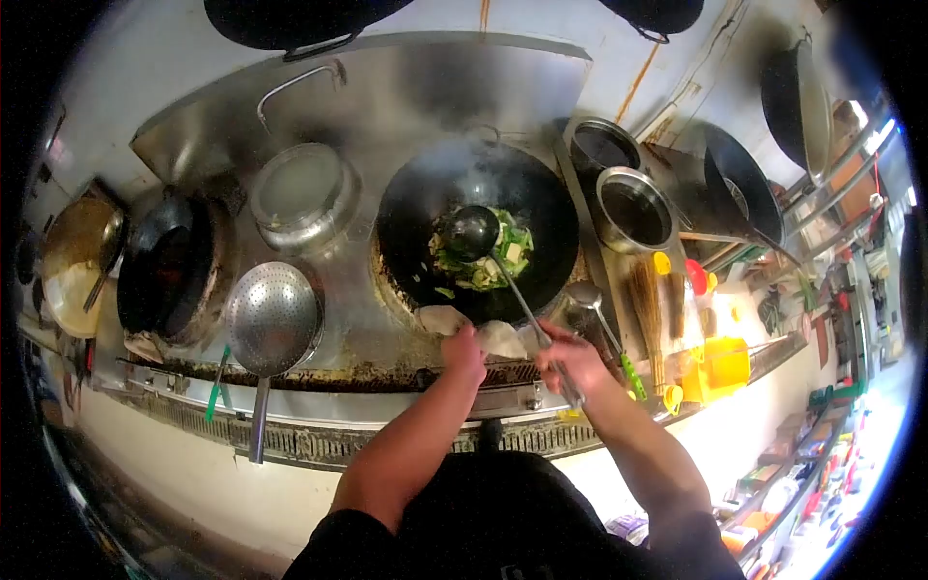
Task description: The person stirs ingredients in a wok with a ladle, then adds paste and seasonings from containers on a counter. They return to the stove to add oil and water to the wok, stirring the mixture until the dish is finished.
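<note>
Black matt wok (541,208); shiny metal ladle (471,232); white cloth (503,338); steel strainer (273,317).

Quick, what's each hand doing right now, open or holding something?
Left hand: closed on the cloth at the wok rim.
Right hand: closed around the ladle handle.

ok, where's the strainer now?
Head view, left of centre: the strainer rests on the stove, between the left wok and the cooking wok.
</note>
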Demonstrator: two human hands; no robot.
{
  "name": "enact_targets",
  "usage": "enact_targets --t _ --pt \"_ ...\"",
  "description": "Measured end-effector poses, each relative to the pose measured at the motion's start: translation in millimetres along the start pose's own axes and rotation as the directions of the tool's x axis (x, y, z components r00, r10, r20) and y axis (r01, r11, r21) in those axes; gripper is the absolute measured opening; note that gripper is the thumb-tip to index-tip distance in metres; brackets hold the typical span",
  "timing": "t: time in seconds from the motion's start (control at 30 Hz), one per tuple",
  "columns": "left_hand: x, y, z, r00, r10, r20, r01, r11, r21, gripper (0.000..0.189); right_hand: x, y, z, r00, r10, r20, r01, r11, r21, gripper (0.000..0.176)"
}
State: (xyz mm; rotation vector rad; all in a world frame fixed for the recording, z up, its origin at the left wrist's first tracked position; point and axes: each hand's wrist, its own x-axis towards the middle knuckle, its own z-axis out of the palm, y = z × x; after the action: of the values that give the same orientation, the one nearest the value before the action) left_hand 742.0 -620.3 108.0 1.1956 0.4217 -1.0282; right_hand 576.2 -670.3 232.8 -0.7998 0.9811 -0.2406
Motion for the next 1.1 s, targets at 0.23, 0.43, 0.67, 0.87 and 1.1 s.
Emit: enact_targets --t 0.23,0.43,0.67,0.87,1.1 --pt "-8 3 1 0.997 0.005 -0.078 -0.006 1.000 -0.014 0.017 -32 26 -27 0.819 -0.570 0.069 0.283 0.296 -0.912 0.058" --pt "-24 20 1 0.997 -0.072 -0.017 0.073 0.997 0.017 0.014 5 88 -67 0.899 -0.400 -0.177 -0.124 0.155 -0.980 0.025" --pt "-11 21 -8 0.991 -0.131 -0.030 0.133 0.987 0.086 0.010 9 102 -68 0.897 -0.379 -0.228 -0.164 0.193 -0.967 0.027" --pt "-3 13 -11 0.987 -0.159 -0.023 0.160 0.984 0.073 0.015 -1 105 -79 0.885 -0.398 -0.241 -0.174 0.197 -0.965 0.031" --pt "-9 19 -7 0.994 -0.104 -0.010 0.105 0.991 0.084 0.020 -63 41 -68 0.931 -0.348 -0.114 -0.082 0.106 -0.991 0.036"
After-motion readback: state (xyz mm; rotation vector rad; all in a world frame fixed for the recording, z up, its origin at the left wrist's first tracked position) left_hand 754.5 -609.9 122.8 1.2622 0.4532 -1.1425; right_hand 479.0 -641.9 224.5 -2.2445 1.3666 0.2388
